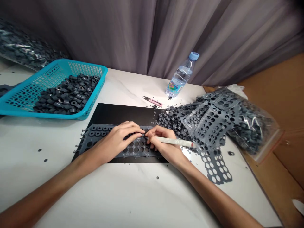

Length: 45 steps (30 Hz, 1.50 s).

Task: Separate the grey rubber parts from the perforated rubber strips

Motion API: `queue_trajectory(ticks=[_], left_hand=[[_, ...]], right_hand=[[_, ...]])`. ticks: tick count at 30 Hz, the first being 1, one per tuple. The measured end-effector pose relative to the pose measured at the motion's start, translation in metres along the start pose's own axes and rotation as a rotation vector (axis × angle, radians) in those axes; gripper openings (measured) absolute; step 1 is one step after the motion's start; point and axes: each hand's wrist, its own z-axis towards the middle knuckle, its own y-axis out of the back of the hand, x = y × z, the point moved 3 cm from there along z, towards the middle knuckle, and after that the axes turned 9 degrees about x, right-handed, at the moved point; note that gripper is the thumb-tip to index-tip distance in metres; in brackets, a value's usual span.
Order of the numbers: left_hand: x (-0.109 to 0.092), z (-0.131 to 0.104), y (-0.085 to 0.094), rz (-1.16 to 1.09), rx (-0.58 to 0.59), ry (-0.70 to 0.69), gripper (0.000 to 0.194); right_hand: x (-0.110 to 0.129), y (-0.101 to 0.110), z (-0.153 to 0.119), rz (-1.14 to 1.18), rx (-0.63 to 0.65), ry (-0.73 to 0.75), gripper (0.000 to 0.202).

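The left hand (121, 137) covers part of the sheet (135, 154), the right hand (165, 145) hides one end of the pen (175, 141), and the dark piece (143, 135) at the fingertips is too small to tell. The left edge cuts off the basket (59, 115) and the bag (28, 52) behind; the bottle's label (174, 87) is unreadable.

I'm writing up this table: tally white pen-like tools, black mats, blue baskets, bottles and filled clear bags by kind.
White pen-like tool: 1
Black mat: 1
Blue basket: 1
Bottle: 1
Filled clear bags: 2
Total: 6
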Motion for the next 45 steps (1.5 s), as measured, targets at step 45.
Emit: queue_trajectory(ticks=[45], left_hand=[[-0.014,-0.011,0.008,-1.113,0.045,0.417,0.034]], right_hand=[[0.0,0.007,-0.002,-0.064,-0.212,0.049,0.029]])
